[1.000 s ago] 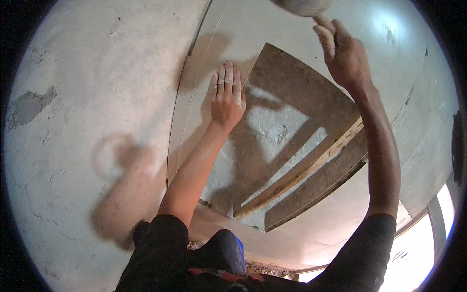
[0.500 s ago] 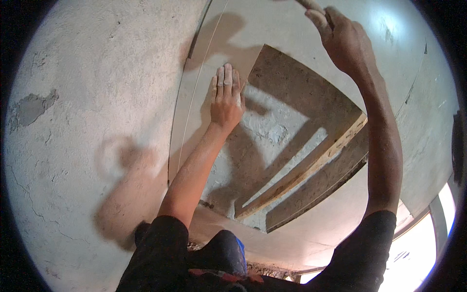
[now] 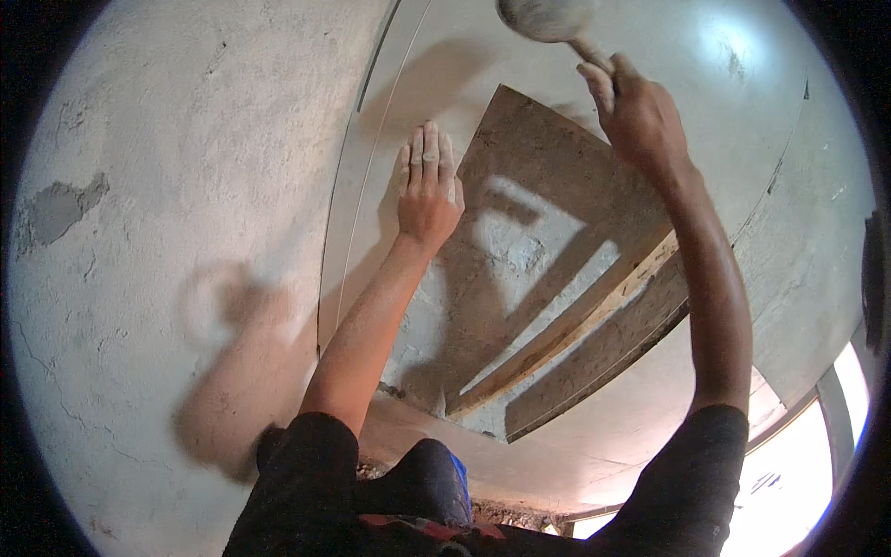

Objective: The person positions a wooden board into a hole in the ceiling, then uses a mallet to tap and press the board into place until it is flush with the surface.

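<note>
Clamping the mallet (image 3: 546,17) by its handle in the right hand (image 3: 642,116), near the top edge of view; pressing the left hand (image 3: 430,190) flat on the panel (image 3: 464,110), beside the recess (image 3: 561,148). Risking struck knuckles from a stray swing, or a cracked panel edge from too hard a blow. Showing most of the mallet's head now, unlike half a second ago; barely shifting the left hand.

No lettering, label, number or sign can be read here. A few dark slanted strokes (image 3: 766,482) show against the bright opening (image 3: 804,447) at the lower right — too small to make out — and the red patch (image 3: 418,525) on the dark shirt (image 3: 304,487) is too unclear to tell whether it bears print.
</note>
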